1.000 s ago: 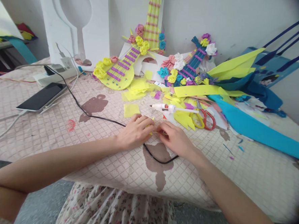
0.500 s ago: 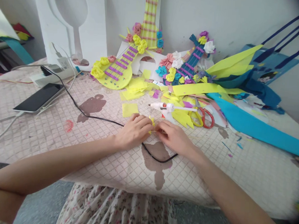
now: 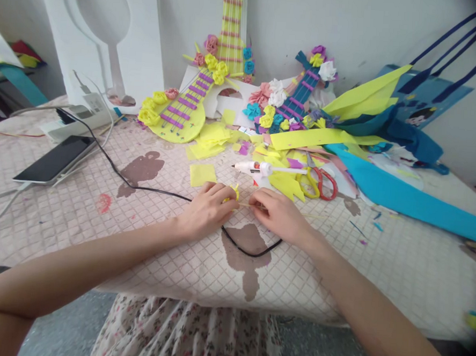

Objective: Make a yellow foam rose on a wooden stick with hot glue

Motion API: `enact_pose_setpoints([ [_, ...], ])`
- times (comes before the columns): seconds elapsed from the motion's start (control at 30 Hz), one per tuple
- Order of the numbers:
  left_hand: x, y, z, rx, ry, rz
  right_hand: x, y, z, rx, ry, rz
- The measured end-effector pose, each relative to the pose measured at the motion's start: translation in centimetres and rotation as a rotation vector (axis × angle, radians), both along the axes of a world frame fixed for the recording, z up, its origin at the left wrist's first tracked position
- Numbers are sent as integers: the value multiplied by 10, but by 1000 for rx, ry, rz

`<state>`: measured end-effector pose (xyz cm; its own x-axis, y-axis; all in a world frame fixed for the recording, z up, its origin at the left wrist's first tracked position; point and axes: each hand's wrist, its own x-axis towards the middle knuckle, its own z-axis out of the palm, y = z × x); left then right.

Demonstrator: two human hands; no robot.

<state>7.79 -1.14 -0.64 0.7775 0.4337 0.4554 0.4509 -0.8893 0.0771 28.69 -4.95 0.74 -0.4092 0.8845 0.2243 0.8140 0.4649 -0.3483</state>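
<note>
My left hand [image 3: 208,209] is closed round a small piece of yellow paper [image 3: 236,193], mostly hidden by the fingers. A thin pale stick [image 3: 244,204] runs from that paper to my right hand [image 3: 276,215], whose fingers pinch it. Part of the stick seems to extend past my right hand. Beyond the hands lies a white glue gun [image 3: 254,168]. A flat yellow paper square [image 3: 202,175] rests beyond my left hand.
Scissors [image 3: 327,184] lie beyond my right hand, beside yellow scraps. A black cable [image 3: 156,190] passes under my hands. Paper-flower guitars [image 3: 185,115] stand at the back. A phone [image 3: 56,159] and power strip [image 3: 67,127] are at left; a long blue strip [image 3: 398,196] is at right.
My hands have moved slightly apart, showing more of the stick between them. The yellow paper is more covered by my left fingers. The whole view has shifted slightly.
</note>
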Motion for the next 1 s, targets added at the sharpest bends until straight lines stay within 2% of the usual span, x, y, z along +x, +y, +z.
enact_pose_setpoints([
  [0.17, -2, 0, -1, -35, -6, 19, -1, 0, -1, -5, -1, -5],
  [1.0, -2, 1, -1, 52, -62, 43, -9, -1, -7, 5, 104, 41],
])
